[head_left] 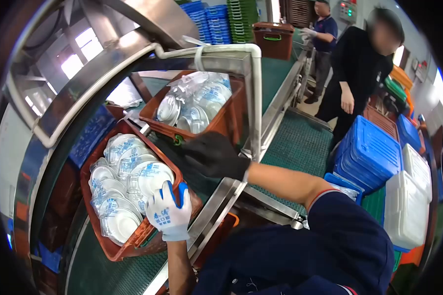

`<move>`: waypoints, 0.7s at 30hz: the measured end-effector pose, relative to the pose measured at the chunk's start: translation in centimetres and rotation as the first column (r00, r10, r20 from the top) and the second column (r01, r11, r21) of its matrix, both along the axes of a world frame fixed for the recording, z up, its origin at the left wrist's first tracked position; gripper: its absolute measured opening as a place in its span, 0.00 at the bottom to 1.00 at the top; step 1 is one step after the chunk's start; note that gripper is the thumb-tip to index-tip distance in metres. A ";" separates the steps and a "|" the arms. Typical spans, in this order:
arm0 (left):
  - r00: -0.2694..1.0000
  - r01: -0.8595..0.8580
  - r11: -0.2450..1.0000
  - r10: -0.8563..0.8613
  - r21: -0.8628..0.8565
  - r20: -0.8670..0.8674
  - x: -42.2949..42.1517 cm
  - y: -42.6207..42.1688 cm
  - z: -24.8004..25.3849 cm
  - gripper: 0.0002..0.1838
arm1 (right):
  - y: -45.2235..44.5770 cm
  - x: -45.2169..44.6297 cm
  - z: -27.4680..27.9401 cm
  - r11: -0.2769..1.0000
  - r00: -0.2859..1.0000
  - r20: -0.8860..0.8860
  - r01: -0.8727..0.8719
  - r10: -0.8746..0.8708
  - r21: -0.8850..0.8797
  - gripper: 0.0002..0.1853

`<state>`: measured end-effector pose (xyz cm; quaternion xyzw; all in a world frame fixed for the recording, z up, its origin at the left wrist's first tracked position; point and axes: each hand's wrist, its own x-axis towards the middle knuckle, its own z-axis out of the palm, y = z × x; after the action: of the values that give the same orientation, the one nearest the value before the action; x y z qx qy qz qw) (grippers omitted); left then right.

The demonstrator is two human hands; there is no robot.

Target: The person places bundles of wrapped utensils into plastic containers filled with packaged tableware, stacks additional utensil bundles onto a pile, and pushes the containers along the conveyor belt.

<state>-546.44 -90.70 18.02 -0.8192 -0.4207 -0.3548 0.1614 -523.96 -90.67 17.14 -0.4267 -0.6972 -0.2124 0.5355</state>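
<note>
My left hand (170, 209), in a white glove with blue fingertips, has its fingers hooked over the near rim of a red-brown crate (117, 253). In that crate lie stacks of white dishes (155, 178) wrapped in clear plastic with blue print. My right hand (211, 155), in a black glove, hovers beside the near side of a second red-brown crate (236, 115), close to its green handle (178, 139). Its fingers are dark and blurred, so their grip is unclear. More wrapped dishes (211, 98) fill the second crate.
Both crates sit on a green conveyor (96, 275) under a metal frame with a white pipe (255, 98). A person in black (354, 73) stands beyond the rail, another person (325, 29) farther back. Blue boxes (369, 152) and white boxes (403, 211) are stacked at right.
</note>
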 end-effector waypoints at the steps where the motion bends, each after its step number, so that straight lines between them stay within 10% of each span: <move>1: 1.000 0.022 0.998 -0.022 -0.053 0.016 0.0 -0.1 0.0 0.20 | -1.9 0.6 -2.2 0.999 1.000 0.007 0.006 -0.006 -0.032 0.23; 5: 0.995 0.076 0.995 -0.072 0.069 -0.062 0.0 -0.5 0.8 0.20 | -12.2 3.3 -16.1 0.762 0.849 -0.202 0.302 -0.488 -0.572 0.16; 9: 0.997 0.005 1.000 -0.006 -0.014 -0.079 0.5 -0.6 -0.7 0.23 | -28.4 8.4 -29.7 0.292 0.544 0.039 0.508 -0.838 -0.810 0.17; 13: 0.998 0.048 0.999 -0.049 -0.020 -0.040 2.5 -1.8 0.1 0.22 | -42.0 10.7 -34.9 -0.324 0.043 0.331 0.111 -0.943 -0.939 0.31; 21: 0.988 0.133 0.985 -0.123 -0.108 0.096 3.2 -3.0 -0.3 0.20 | -53.4 12.6 -46.5 0.028 -0.693 0.195 -0.297 -0.695 -0.955 0.67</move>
<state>-543.20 -93.71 17.76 -0.8357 -0.3937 -0.3760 0.0725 -511.39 -144.02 -29.40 -0.8272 0.4383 0.1890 0.2963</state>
